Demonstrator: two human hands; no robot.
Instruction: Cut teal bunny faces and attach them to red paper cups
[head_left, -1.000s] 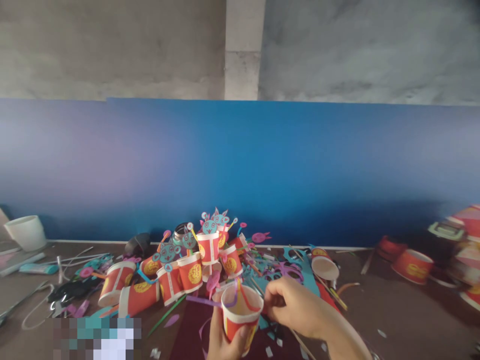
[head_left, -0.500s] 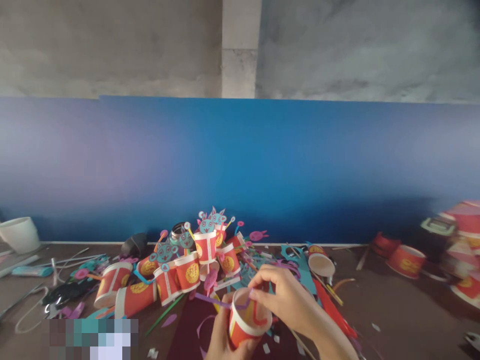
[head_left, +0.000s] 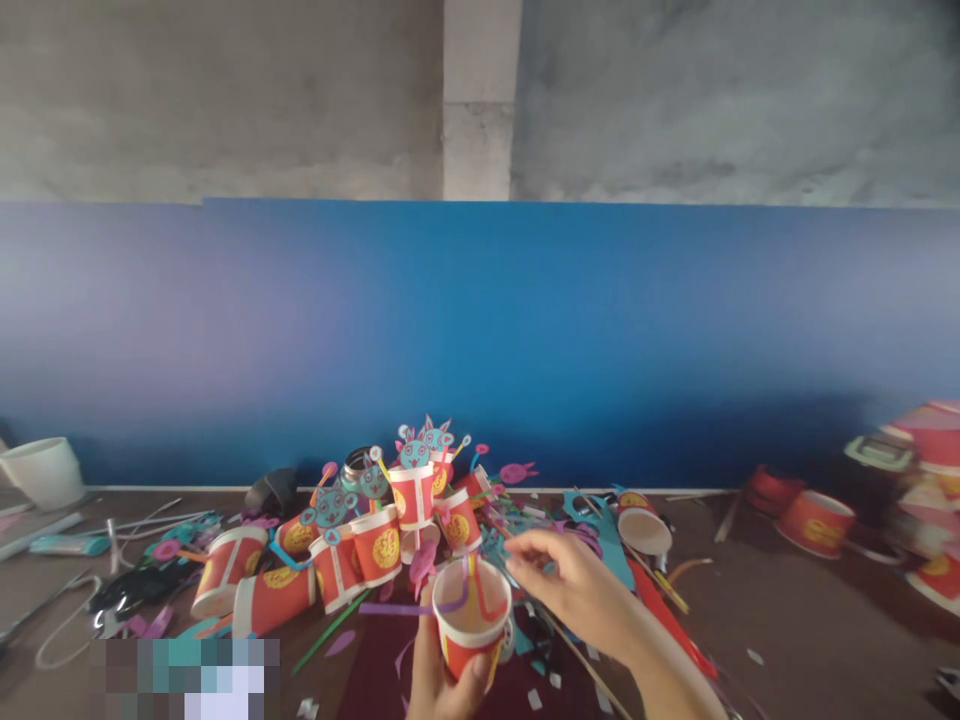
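Observation:
My left hand grips a red paper cup with a white rim, held upright near the bottom of the view. A purple strip and a red strip hang over the cup's rim. My right hand hovers just right of the cup's rim, its fingers loosely pinched together. I cannot make out whether anything is between them. Behind the cup lies a heap of decorated red cups with teal and pink paper figures on sticks.
Paper scraps, straws and strips litter the brown table. A white tub stands far left, more red cups far right, one overturned cup at centre right. A blue board backs the table.
My right hand has lifted off the cup's rim and moved slightly right. The cup has gone from tilted to upright in my left hand.

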